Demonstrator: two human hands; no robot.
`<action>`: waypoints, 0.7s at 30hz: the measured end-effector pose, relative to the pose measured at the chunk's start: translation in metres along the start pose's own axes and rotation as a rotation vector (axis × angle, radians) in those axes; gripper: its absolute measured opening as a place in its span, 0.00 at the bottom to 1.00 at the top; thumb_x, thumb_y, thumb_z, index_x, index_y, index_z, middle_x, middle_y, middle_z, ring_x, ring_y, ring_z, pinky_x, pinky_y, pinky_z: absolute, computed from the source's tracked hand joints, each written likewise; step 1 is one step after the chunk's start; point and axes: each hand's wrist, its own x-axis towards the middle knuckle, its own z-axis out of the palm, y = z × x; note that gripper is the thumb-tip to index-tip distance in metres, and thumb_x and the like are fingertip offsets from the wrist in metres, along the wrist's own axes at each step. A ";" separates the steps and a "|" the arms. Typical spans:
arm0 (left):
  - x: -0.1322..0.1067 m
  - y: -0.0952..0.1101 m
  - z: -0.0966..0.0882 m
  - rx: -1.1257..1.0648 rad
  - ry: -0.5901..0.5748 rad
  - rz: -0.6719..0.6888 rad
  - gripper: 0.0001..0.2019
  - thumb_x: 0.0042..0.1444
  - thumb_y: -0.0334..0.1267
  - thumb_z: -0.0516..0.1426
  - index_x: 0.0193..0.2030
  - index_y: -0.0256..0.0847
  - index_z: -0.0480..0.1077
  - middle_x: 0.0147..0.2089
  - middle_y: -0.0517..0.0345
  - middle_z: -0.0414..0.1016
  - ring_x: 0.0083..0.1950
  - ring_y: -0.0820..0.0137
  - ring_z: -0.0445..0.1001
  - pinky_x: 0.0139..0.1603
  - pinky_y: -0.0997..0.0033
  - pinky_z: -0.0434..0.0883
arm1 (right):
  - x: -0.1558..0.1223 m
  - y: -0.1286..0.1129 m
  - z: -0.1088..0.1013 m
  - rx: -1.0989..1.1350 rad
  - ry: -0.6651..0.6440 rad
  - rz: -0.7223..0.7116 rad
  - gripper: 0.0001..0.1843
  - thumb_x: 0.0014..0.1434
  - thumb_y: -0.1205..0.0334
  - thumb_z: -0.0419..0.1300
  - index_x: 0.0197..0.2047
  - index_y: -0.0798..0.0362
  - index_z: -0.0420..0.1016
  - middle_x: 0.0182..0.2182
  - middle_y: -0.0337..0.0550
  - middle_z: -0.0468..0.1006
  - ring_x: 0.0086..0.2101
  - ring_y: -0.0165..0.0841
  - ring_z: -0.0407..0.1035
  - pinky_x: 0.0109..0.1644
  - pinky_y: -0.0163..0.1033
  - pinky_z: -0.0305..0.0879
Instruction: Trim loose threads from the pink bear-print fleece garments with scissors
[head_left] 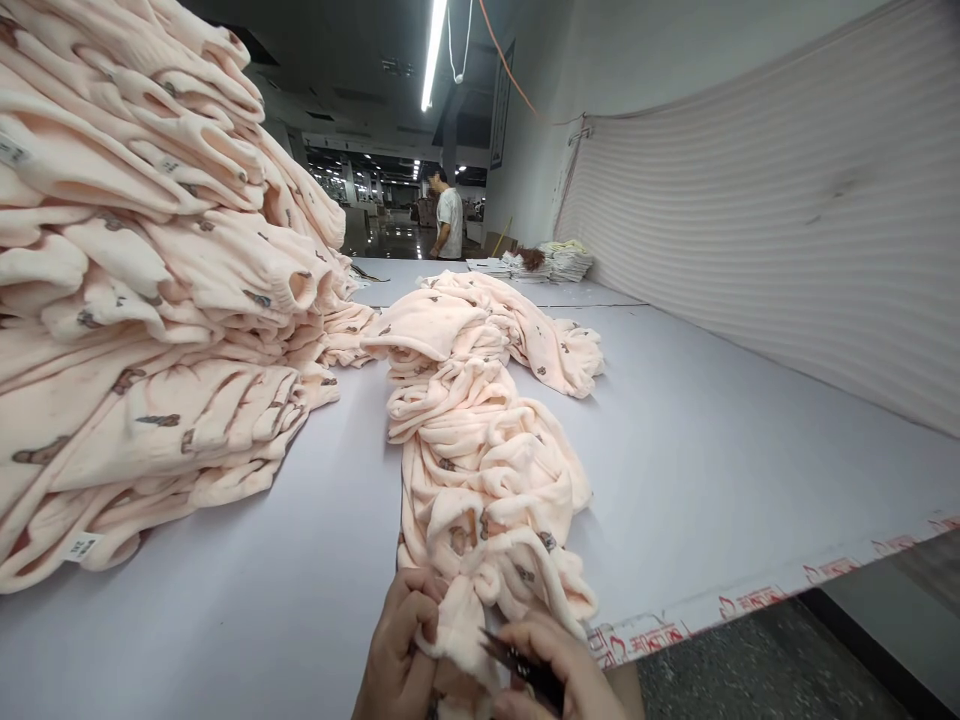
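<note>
Cloth (pixel 487 460), pale pink and bunched, lies on the table (pixel 712 450) straight ahead of the hands, its long axis running away from the person and its near edge drawn up between them. The left hand (pixel 405 635), fingers curled closed, pinches that edge and is the nearer; the right hand (pixel 566 660) is closed round a dark pointed tool (pixel 525 668), tip aimed leftward at the edge, whether touching I cannot tell.

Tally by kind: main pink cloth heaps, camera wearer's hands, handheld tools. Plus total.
Pink cloth heaps: 2 (tall left heap, low middle heap)
Wearer's hands: 2 (left hand, right hand)
Handheld tools: 1 (dark pointed tool)
Total: 5
</note>
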 end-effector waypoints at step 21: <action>0.010 0.010 0.001 -0.001 0.035 -0.101 0.06 0.48 0.27 0.53 0.28 0.43 0.61 0.40 0.58 0.69 0.43 0.64 0.68 0.44 0.69 0.64 | 0.005 0.019 0.030 -0.103 0.322 -0.076 0.08 0.52 0.59 0.63 0.37 0.46 0.78 0.29 0.40 0.78 0.29 0.36 0.71 0.34 0.33 0.65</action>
